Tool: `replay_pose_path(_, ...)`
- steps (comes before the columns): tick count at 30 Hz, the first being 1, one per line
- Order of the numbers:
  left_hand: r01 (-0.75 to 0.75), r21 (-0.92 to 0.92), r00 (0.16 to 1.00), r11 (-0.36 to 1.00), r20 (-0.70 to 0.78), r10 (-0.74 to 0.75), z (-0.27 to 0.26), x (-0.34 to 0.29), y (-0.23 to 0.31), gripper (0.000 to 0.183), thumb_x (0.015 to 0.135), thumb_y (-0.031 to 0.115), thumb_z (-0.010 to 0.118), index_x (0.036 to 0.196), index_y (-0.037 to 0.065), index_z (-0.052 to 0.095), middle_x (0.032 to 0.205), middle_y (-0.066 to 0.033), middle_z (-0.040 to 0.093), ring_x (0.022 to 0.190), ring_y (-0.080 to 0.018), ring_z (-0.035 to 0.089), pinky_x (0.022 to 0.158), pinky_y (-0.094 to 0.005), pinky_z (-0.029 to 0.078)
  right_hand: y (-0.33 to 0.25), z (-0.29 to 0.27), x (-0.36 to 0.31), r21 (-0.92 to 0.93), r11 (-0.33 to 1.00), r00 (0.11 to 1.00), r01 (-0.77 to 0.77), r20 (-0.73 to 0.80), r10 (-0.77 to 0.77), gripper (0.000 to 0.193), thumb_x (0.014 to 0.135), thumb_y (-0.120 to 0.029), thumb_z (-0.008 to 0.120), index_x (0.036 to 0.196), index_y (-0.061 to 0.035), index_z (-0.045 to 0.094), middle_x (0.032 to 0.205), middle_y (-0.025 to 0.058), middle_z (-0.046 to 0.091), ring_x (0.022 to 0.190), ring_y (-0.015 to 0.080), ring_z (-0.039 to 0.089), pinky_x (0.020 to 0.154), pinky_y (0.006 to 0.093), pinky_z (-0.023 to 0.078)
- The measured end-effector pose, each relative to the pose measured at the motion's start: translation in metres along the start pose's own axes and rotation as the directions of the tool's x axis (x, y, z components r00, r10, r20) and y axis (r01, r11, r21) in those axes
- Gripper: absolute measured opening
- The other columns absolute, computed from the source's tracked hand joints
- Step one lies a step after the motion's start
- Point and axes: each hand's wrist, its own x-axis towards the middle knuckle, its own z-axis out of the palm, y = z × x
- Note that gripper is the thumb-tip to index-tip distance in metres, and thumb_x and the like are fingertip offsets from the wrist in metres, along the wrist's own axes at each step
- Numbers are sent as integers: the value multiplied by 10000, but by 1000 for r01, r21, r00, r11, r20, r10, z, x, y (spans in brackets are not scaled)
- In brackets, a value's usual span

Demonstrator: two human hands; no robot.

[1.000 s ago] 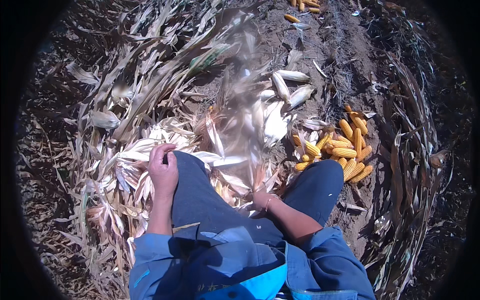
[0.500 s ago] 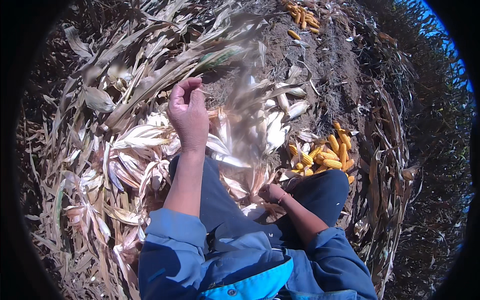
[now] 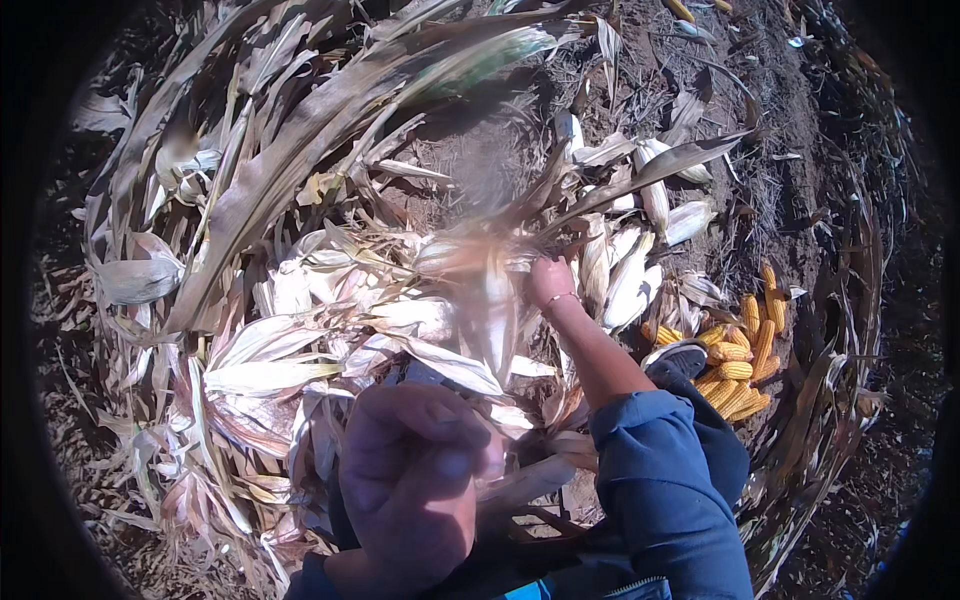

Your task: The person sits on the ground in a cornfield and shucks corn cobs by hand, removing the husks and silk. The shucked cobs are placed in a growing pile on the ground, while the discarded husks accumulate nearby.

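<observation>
Both hands left of the yellow cob pile (image 3: pixel 735 370), amid dry corn husks.
Left to right: husk heap (image 3: pixel 270 375) far left of pile; left hand (image 3: pixel 410 480) well left and wearer-side of it, raised close to camera, fingers curled in, can't tell if gripping anything; right hand (image 3: pixel 550 283) left of and slightly beyond pile, at the dry husk leaves, fingers bent, grip unclear; pale ears in husk (image 3: pixel 630 285) between that hand and pile, just beyond; dark shoe (image 3: pixel 678 358) at pile's left edge.
</observation>
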Motion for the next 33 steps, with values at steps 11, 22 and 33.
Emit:
replay_pose_path(11,344,21,937,939,56,-345,-16,7,14,260,854,-1,596,1092,82,533,920,-57,567,781,-172,544,686,-314,449,9,57,58,-186,978,980,99,188,-64,404,837,-308,583,1180,-96,615,1110,151,655,981,354,633,876,378,493)
replay_pose_path(22,156,224,985,962,40,-169,19,18,-29,226,814,-25,515,1036,18,523,899,-58,556,707,-97,510,675,-203,445,25,-28,-146,860,426,952,-281,196,234,654,716,-207,704,1259,83,482,960,149,652,763,175,629,670,282,524)
replay_pose_path(33,-110,655,783,747,520,-341,65,23,-145,816,874,398,597,1463,-15,212,1440,-248,361,1347,-328,355,1085,-399,319,90,-144,-312,836,25,828,548,-547,120,818,665,-194,851,1318,-17,391,1184,103,549,1063,184,553,928,319,456)
